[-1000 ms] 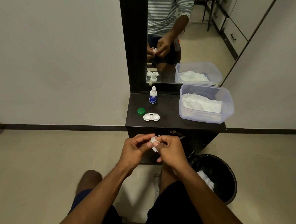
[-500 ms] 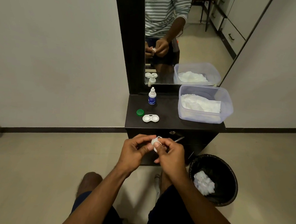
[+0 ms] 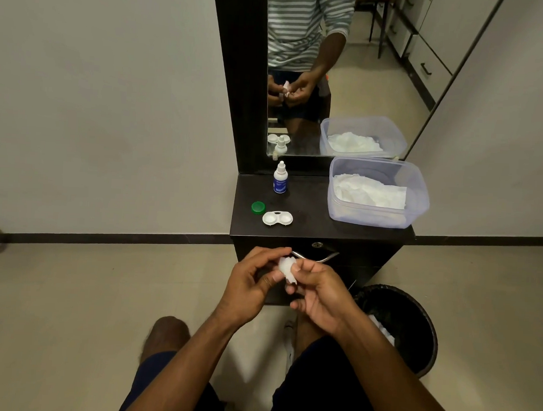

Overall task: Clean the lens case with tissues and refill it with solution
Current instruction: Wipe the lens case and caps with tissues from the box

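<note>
A crumpled white tissue (image 3: 287,267) is held in front of the cabinet, between both hands. My left hand (image 3: 248,286) curls round it from the left, thumb under the wad. My right hand (image 3: 319,298) pinches it from the right with thumb and forefinger. Anything inside the wad is hidden. The white lens case (image 3: 277,218) lies on the black cabinet top (image 3: 310,220) with both wells uncovered. A green cap (image 3: 258,207) sits just to its left. The small solution bottle (image 3: 280,178) stands upright behind them, by the mirror.
A clear plastic tub (image 3: 417,211) of white tissues stands on the right of the cabinet top. A black bin (image 3: 416,312) with used tissue sits on the floor at the right. The mirror (image 3: 336,66) behind shows my hands. A metal drawer handle (image 3: 321,258) is just beyond my fingers.
Both hands stay together working the tissue. More of the wad now shows between the fingers, and the right hand's fingers have loosened a little.
</note>
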